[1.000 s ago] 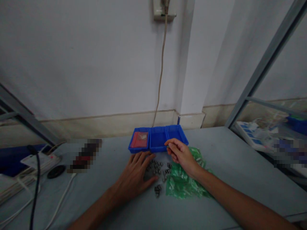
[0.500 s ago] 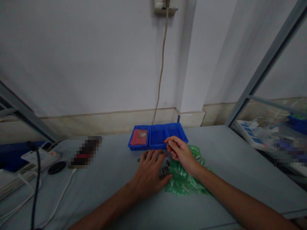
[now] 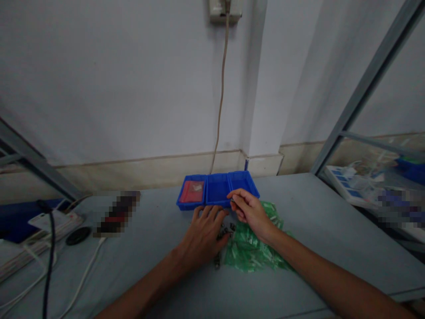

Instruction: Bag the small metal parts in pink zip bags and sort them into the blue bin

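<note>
We see the left hand (image 3: 205,231), fingers spread, now farther right over metal parts (image 3: 217,261) beside green plastic (image 3: 250,251), mostly hiding them; right hand (image 3: 248,210) still pinches a small piece (image 3: 232,200).

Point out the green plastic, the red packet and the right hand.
Green plastic (image 3: 251,249): head view, on its crumpled surface.
Red packet (image 3: 191,193): head view, on its upper face.
Right hand (image 3: 252,215): head view, on its middle.

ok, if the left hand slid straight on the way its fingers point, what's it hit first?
Probably the near wall of the middle blue plastic bin, just beyond the left hand's fingertips. Their height is hard to judge from this view, so they might pass over the rim instead.
</note>
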`<state>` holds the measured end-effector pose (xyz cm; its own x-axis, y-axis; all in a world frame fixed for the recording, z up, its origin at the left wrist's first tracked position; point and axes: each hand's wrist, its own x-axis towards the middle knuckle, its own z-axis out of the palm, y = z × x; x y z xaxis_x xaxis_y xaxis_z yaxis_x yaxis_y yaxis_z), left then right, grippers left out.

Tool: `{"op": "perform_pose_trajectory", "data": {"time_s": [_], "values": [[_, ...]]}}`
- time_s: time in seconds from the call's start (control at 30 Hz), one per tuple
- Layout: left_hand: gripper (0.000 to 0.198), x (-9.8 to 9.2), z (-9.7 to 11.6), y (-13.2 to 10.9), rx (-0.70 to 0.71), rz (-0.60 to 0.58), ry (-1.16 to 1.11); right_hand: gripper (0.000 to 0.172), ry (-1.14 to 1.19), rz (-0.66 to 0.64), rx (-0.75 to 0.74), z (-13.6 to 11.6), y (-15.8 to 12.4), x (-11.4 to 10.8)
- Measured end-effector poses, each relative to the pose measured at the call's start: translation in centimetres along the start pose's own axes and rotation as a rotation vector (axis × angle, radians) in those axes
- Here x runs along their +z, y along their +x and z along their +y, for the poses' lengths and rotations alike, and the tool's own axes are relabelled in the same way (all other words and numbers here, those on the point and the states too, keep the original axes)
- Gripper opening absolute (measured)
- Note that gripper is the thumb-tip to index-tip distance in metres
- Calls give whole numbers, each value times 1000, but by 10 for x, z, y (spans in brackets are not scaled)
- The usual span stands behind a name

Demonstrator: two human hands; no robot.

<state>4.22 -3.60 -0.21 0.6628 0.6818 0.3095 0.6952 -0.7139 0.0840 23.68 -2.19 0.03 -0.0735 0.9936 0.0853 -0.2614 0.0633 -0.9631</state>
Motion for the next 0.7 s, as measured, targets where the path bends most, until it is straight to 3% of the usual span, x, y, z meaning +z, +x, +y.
{"op": "perform_pose_trajectory", "data": {"time_s": [0.4, 0.7], "values": [[32, -3, -25, -3, 78, -45, -23, 37, -16, 6, -3, 1, 0, 0], [15, 4, -28, 1, 94, -102, -30, 40, -15, 16, 8, 1, 0, -1]]}}
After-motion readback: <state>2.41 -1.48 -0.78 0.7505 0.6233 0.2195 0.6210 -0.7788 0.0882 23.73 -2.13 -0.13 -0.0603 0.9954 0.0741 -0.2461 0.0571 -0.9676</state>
